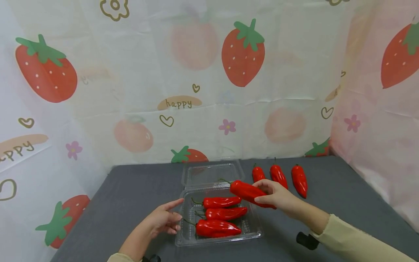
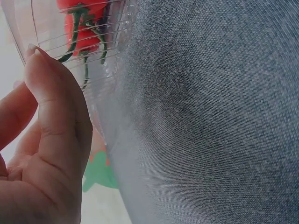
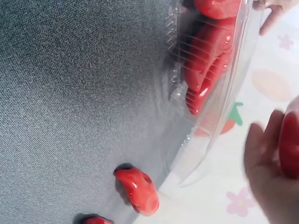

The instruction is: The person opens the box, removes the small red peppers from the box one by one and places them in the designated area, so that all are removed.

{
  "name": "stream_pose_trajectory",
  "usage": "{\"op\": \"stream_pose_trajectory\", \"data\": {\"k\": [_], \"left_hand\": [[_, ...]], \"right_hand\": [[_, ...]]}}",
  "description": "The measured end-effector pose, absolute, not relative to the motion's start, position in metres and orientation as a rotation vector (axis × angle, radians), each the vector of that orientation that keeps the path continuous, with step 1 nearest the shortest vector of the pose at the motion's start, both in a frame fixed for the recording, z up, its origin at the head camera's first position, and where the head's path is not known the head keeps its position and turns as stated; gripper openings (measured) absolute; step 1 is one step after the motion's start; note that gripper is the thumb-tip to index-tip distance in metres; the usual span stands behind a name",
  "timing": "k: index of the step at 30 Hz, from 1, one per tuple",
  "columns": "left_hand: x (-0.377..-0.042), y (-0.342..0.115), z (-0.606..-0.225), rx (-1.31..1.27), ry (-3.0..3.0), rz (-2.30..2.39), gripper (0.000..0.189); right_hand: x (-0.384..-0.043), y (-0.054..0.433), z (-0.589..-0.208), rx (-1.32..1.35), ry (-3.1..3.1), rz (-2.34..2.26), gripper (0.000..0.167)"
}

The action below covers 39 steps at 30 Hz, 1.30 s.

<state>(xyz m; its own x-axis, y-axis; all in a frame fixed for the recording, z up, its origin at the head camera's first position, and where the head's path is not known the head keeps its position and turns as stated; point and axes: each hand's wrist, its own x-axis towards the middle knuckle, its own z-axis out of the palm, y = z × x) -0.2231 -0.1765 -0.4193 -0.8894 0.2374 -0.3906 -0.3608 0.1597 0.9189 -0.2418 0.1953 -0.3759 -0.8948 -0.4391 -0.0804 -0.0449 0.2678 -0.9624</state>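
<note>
My right hand (image 1: 278, 196) grips a long red pepper (image 1: 245, 191) with a green stem, above the back right part of a clear plastic clamshell box (image 1: 219, 242). This pepper (image 3: 290, 149) also shows at the edge of the right wrist view. Inside the box three red peppers (image 1: 217, 228) lie side by side, stems to the left. At the box's left rim is my left hand (image 1: 162, 220), one finger stretched to the rim and the others loosely bent. In the left wrist view a fingertip (image 2: 37, 70) overlaps the ribbed wall near the green stems.
The box's clear lid (image 1: 212, 174) lies folded back behind it. Three more red peppers (image 1: 299, 180) lie at the back right of the grey tabletop (image 1: 137, 193). A printed cloth (image 1: 203, 134) hangs close behind the table's back edge, with more cloth along both sides.
</note>
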Motion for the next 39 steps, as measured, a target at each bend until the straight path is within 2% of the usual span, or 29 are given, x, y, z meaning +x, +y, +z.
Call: {"op": "stream_pose_trajectory", "data": {"k": [6,15,39], "left_hand": [[-0.223,-0.176,-0.418,-0.125,1.999,1.777,0.065],[-0.223,-0.176,-0.417,-0.113,1.996,1.781,0.065],[-0.223,-0.177,-0.418,-0.106,1.986,1.771,0.067]], "right_hand": [[-0.242,0.199,-0.379,-0.356,2.249,-1.728,0.043],[-0.242,0.207,-0.382,-0.336,2.204,-1.783,0.062],[-0.248,0.235,-0.388,-0.120,2.186,-1.961,0.067]]}}
